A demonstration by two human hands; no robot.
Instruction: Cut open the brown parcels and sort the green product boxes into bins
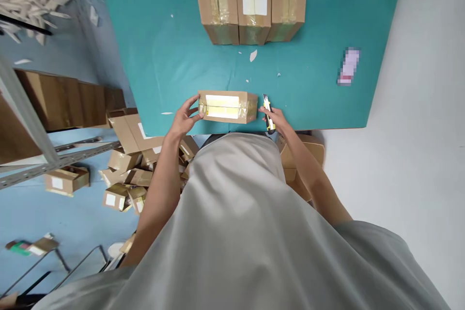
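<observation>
A taped cardboard box (228, 120) with a pale label (221, 101) on top lies near the front edge of the green table. My left hand (185, 116) touches the box's left end, fingers spread around its corners. At the box's right end, a small gap away, my right hand (277, 118) is closed around a yellow and black utility knife (268, 115). The knife's blade shows and points away from me.
Three taped cardboard boxes (253, 26) stand side by side at the back of the green table (160, 48). Paper scraps (253, 55) lie on it, and a blurred pinkish object (349, 66) at right. Opened cartons (127, 169) are piled on the floor at left, beside a metal rack (65, 156).
</observation>
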